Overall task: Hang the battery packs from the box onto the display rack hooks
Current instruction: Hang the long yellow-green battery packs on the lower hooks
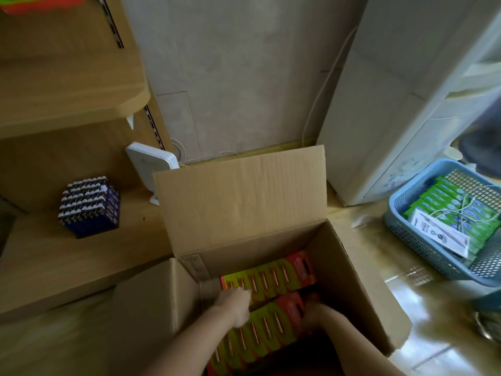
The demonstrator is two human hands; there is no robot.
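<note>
The battery packs (267, 331), red cards with yellow-green fronts, lie in two rows on the bottom of the open cardboard box (352, 270); one row is against the far wall, the other nearer the person. Both hands are down inside the box at the nearer row; the left hand (235, 308) sits at its left end with fingers curled over the far edge of the packs, gripping them; the right hand (315, 313) is at the red right end of the same row, but shadow and blur hide its fingers, so I cannot tell whether they grip. The box's back flap (238, 196) stands upright. To the left is a wooden shelf unit (67, 99); a dark blue block of small batteries (89, 207) sits on its lower board, near a white device (151, 161) that leans behind it. To the right, on the glossy floor, a blue basket (406, 229) holds green packets (444, 207).
</note>
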